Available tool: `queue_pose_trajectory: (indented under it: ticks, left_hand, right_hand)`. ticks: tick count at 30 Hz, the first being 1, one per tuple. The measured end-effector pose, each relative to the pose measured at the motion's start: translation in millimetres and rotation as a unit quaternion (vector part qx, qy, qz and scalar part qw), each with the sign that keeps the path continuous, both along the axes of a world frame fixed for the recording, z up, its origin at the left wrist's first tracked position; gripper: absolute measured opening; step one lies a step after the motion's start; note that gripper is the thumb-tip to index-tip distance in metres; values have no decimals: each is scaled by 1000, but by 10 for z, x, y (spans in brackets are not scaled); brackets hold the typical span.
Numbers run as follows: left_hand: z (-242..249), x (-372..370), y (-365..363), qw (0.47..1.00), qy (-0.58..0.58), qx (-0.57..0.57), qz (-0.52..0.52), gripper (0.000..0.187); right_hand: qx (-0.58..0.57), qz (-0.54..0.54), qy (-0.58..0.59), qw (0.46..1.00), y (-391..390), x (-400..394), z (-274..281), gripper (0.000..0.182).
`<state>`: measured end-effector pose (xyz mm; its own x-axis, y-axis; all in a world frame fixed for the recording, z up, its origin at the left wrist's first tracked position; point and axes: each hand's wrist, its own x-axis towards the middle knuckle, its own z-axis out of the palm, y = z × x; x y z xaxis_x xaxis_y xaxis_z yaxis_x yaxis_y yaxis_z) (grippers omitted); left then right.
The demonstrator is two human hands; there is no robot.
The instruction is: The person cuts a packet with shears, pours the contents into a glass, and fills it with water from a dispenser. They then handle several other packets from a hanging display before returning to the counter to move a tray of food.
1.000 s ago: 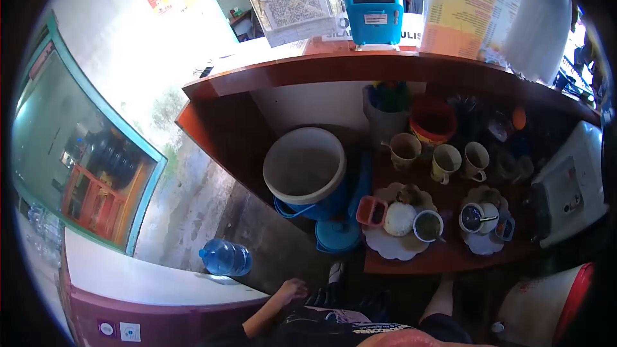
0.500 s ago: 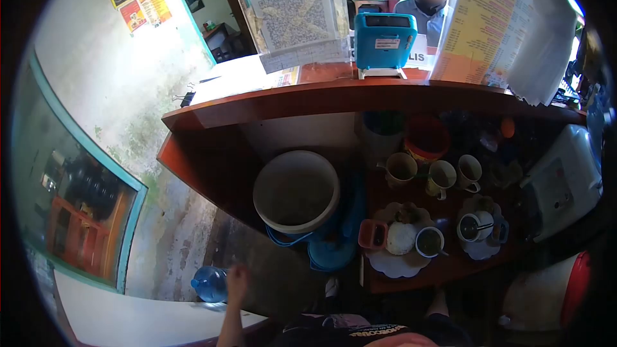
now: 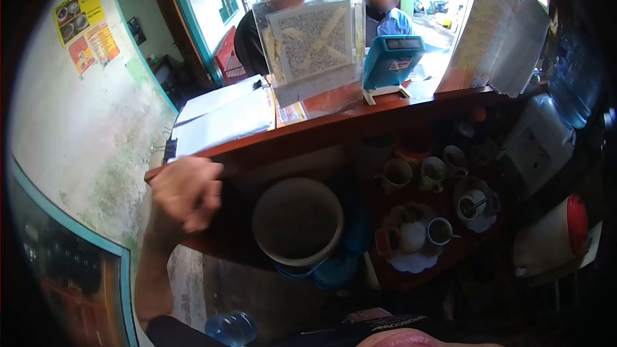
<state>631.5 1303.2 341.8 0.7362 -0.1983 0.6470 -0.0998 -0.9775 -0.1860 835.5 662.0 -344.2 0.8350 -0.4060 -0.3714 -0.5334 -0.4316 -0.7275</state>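
My left hand [image 3: 187, 194] is raised at the left end of the wooden counter [image 3: 257, 143], its fingers curled in and slightly blurred. The inside of the hand is hidden, so I cannot make out anything in it. Just beyond it lie white papers [image 3: 225, 115] held by black binder clips [image 3: 170, 148]. Below my forearm, a blue-tinted plastic bottle [image 3: 231, 329] is on the floor side. My right hand is out of view.
On the counter stand a clear acrylic holder with a printed code [image 3: 315, 38], a teal device [image 3: 393, 61] and a menu sheet [image 3: 479, 32]. Two people are across it. Beneath are a large bucket [image 3: 297, 222], mugs [image 3: 433, 169], a scalloped plate of food [image 3: 418, 262] and a water dispenser [image 3: 536, 148].
My left hand has risen from beside the bottle to the counter's left end. The view has tilted up and shifted, showing more of the papers and the people.
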Motion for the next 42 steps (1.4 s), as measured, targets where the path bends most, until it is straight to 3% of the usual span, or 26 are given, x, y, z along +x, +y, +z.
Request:
queue_pose_trajectory:
  ticks: [3, 9, 12, 13, 16, 22, 25, 27, 29, 31, 33, 36, 38, 42]
  left_hand:
    - [-28, 449, 34, 981, 154, 96, -71, 15]
    - [-385, 918, 46, 919, 318, 125, -198, 11]
    - [-492, 975, 6, 905, 331, 118, -238, 9]
    - [-552, 983, 29, 901, 334, 99, -260, 19]
    - [-581, 958, 54, 894, 340, 106, -273, 18]
    - [-451, 952, 68, 897, 349, 98, -252, 9]
    - [-481, 975, 112, 901, 342, 83, -255, 11]
    - [-487, 966, 118, 905, 337, 75, -247, 12]
    - [-459, 994, 127, 914, 319, 78, -237, 14]
    - [-445, 1039, 96, 922, 294, 48, -249, 15]
    - [-425, 1052, 78, 925, 276, 25, -260, 17]
    - [-391, 1053, 23, 933, 251, -4, -256, 14]
    - [-390, 1059, 24, 937, 237, 15, -256, 15]
    - [-409, 1049, -39, 945, 202, 32, -254, 14]
  right_hand:
    - [57, -54, 13, 997, 215, -159, 199, 43]
    - [149, -119, 23, 981, 502, -390, 439, 41]
    - [194, -140, 24, 971, 596, -416, 509, 40]
    - [210, -146, 25, 966, 624, -428, 530, 39]
    - [247, -156, 27, 956, 699, -454, 583, 38]
    - [334, -167, 3, 928, 778, -398, 752, 37]
    - [437, -197, -65, 875, 786, -133, 674, 38]
    - [244, -38, -113, 962, 590, 36, 390, 39]
    - [380, -103, -134, 910, 860, 100, 719, 47]
    - [339, -180, -94, 919, 1023, 185, 984, 53]
    - [294, -177, -108, 933, 1249, 232, 1133, 58]
    - [362, -260, -95, 890, 1514, 315, 1415, 65]
    - [351, -274, -103, 889, 1639, 346, 1572, 71]
    - [286, -382, -128, 870, 1602, 627, 1323, 78]
